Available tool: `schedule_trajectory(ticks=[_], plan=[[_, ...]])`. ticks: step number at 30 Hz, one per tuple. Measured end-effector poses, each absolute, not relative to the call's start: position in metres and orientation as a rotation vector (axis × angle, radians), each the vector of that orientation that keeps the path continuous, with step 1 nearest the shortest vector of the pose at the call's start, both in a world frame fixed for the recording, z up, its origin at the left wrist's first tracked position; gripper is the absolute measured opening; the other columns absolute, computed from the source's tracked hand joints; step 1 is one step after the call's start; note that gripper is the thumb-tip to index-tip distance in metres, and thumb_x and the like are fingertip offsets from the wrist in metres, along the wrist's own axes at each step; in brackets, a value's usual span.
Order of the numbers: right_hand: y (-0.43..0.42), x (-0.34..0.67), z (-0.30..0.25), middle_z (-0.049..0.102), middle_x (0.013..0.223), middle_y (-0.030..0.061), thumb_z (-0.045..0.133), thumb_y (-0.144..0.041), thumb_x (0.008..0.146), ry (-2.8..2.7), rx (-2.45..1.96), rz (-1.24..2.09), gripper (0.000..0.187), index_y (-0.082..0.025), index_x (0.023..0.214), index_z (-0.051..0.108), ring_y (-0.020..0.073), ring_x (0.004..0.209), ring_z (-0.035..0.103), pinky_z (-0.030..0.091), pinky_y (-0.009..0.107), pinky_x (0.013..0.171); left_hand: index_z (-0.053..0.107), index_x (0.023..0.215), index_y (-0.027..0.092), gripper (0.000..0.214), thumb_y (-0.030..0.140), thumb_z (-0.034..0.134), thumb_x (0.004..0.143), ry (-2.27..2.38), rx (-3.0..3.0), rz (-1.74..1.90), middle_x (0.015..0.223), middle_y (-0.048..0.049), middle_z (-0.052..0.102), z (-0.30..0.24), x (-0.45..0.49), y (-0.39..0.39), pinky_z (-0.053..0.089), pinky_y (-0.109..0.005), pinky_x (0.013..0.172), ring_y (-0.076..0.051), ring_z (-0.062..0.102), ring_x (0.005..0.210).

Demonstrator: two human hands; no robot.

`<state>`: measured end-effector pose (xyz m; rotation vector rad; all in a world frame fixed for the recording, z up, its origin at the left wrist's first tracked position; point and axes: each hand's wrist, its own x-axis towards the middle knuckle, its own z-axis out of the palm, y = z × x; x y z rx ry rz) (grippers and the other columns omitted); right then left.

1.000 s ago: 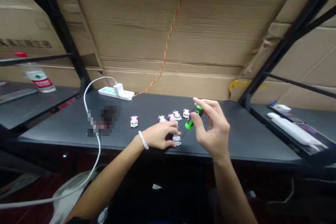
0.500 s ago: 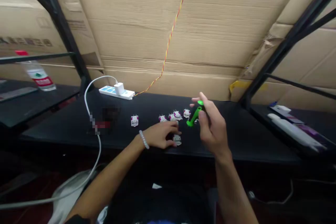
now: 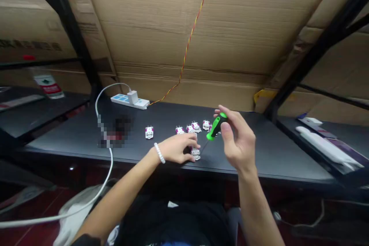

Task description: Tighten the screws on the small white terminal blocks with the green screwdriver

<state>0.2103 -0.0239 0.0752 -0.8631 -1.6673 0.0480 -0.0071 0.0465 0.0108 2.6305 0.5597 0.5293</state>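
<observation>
With its fingers curled round it, my left hand (image 3: 179, 148) grips a small white and magenta plug-like part (image 3: 195, 153) on the black table near its front edge. A white beaded bracelet (image 3: 159, 153) circles that wrist. My right hand (image 3: 238, 138) holds a screwdriver (image 3: 216, 126) with a green and black handle between thumb and fingers. The screwdriver is tilted, its thin shaft pointing down and left to the gripped part; I cannot tell whether the tip is seated in it. More such parts lie behind my hands, one of them (image 3: 149, 132) alone to the left.
A white power strip (image 3: 117, 98) with a charger and white cable (image 3: 96, 111) stands at the back left. Black shelf posts (image 3: 83, 50) rise on both sides. Left is a water bottle (image 3: 49, 85); right, a long white item (image 3: 325, 147). Cardboard (image 3: 230, 38) backs the black table (image 3: 271, 157).
The screwdriver handle has turned within my right hand, showing more of its black side. My left hand stays on the part. The whole view has shifted slightly and its brightness has changed.
</observation>
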Motion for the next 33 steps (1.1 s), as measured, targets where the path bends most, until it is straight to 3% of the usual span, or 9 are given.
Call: schedule_trajectory(ticks=[4,9,11,15,20,26,31,33], plan=[[-0.0232,0.2071,0.0763,0.068,0.117,0.009,0.078,-0.029,0.092,-1.581,-0.922,-0.139,0.037,-0.027,0.129,0.075,0.0233,0.098,0.068,0.061,0.039,0.081,0.075,0.117,0.016,0.036,0.034,0.085,0.087,0.56,2.629,0.527,0.116,-0.0102,0.067,0.0118,-0.0071,0.0462,0.054,-0.037,0.099,-0.026,0.068,0.105],[-0.0254,0.2079,0.0763,0.07,0.131,0.0109,0.051,-0.024,0.105,-1.665,-0.864,0.042,0.046,-0.029,0.15,0.061,0.0264,0.12,0.068,0.057,0.048,0.105,0.075,0.118,0.015,0.038,0.035,0.085,0.087,0.55,2.621,0.524,0.116,-0.0111,0.067,0.0127,-0.0067,0.0461,0.054,-0.035,0.098,-0.027,0.067,0.105],[-0.026,0.2076,0.0767,0.068,0.13,0.0112,0.058,-0.028,0.103,-1.64,-0.883,-0.005,0.041,-0.028,0.143,0.067,0.0273,0.118,0.068,0.059,0.046,0.1,0.075,0.118,0.016,0.037,0.036,0.084,0.088,0.553,2.618,0.525,0.115,-0.0109,0.067,0.013,-0.0067,0.046,0.054,-0.036,0.097,-0.026,0.067,0.104],[-0.026,0.2057,0.0782,0.065,0.115,0.0088,0.074,-0.031,0.094,-1.581,-0.936,-0.148,0.039,-0.028,0.133,0.074,0.0219,0.095,0.067,0.062,0.039,0.084,0.075,0.116,0.016,0.036,0.035,0.085,0.087,0.556,2.638,0.52,0.115,-0.0103,0.067,0.0133,-0.0065,0.0461,0.054,-0.036,0.098,-0.026,0.067,0.104],[-0.0263,0.2061,0.0778,0.069,0.13,0.011,0.048,-0.024,0.106,-1.691,-0.867,0.081,0.047,-0.028,0.152,0.058,0.0252,0.117,0.069,0.059,0.046,0.101,0.076,0.116,0.015,0.036,0.035,0.085,0.087,0.561,2.633,0.528,0.117,-0.0111,0.067,0.0123,-0.0063,0.0465,0.054,-0.034,0.098,-0.025,0.068,0.104],[-0.0251,0.2029,0.0759,0.066,0.118,0.0103,0.075,-0.033,0.093,-1.599,-0.956,-0.096,0.041,-0.025,0.134,0.071,0.0252,0.101,0.067,0.061,0.041,0.085,0.075,0.116,0.016,0.035,0.035,0.084,0.087,0.545,2.639,0.542,0.115,-0.0105,0.067,0.0113,-0.0072,0.0467,0.055,-0.037,0.098,-0.026,0.068,0.105],[-0.0237,0.2044,0.0718,0.069,0.134,0.0119,0.046,-0.027,0.107,-1.68,-0.876,0.139,0.056,-0.029,0.163,0.043,0.0264,0.115,0.071,0.062,0.046,0.096,0.075,0.115,0.016,0.036,0.035,0.085,0.087,0.557,2.631,0.532,0.116,-0.0108,0.067,0.0119,-0.007,0.046,0.054,-0.035,0.098,-0.026,0.068,0.106],[-0.0239,0.2036,0.072,0.068,0.135,0.0118,0.049,-0.029,0.106,-1.672,-0.88,0.134,0.054,-0.029,0.16,0.047,0.0268,0.116,0.07,0.062,0.046,0.096,0.075,0.115,0.016,0.036,0.036,0.085,0.087,0.56,2.634,0.529,0.116,-0.0108,0.067,0.0122,-0.0068,0.0457,0.054,-0.035,0.098,-0.026,0.068,0.106]])
